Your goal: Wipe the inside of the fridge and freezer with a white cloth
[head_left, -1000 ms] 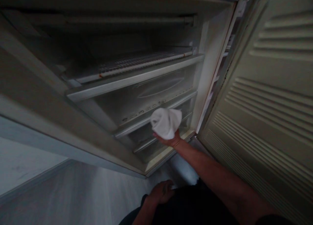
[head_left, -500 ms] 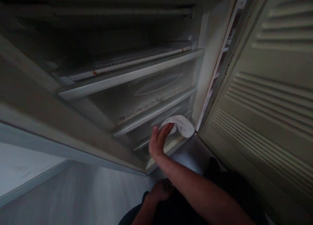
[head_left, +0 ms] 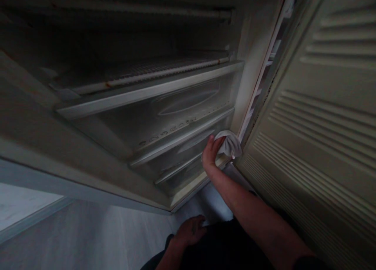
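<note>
A white cloth (head_left: 230, 143) is bunched in my right hand (head_left: 212, 149), whose fingers press it near the lower right inner edge of an open refrigerator (head_left: 261, 31). Just left of that hand are the fronts of the lower clear drawers (head_left: 188, 144). Part of the cloth hangs loose past my fingers, next to the hinge side. My left hand (head_left: 192, 230) rests on my dark-clothed leg, with fingers loosely apart and nothing seen in them.
The refrigerator door (head_left: 317, 144), with ribbed inner panel, stands open on the right. A wire shelf (head_left: 164, 71) with rust spots on its front edge sits above a larger clear drawer (head_left: 188, 101). Grey flooring (head_left: 96, 234) lies at lower left.
My right hand has moved right and slightly up with the cloth, from the bottom drawer front to the right inner edge. My left hand stays on my leg, its fingers showing more.
</note>
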The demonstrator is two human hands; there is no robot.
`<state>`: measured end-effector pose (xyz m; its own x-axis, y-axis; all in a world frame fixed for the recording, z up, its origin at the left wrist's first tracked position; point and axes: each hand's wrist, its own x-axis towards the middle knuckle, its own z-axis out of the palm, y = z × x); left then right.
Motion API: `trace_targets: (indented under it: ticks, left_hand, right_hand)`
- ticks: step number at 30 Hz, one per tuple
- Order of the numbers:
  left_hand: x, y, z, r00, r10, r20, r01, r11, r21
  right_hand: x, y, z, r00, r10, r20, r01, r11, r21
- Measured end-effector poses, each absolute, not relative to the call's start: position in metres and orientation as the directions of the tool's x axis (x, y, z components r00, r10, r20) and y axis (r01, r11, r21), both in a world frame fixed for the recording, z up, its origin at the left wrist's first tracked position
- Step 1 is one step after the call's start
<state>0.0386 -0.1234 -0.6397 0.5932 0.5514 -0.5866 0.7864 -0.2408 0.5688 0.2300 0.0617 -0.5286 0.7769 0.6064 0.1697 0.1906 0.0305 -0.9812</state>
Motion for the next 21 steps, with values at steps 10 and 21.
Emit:
trace_targets:
  ticks: [10,21]
  left_hand:
    - [0.044,-0.121,-0.630,0.576,0.569,-0.586,0.792,-0.213,0.572]
    - [0.041,-0.122,-0.638,0.562,0.576,-0.594,0.807,-0.226,0.545]
  right_hand:
    - [0.306,0.060,-0.581,0.711,0.623,0.326,0.443,-0.037,-0.896]
    - [0.321,-0.003,-0.661,0.443,0.849,0.287,0.758,-0.184,-0.625]
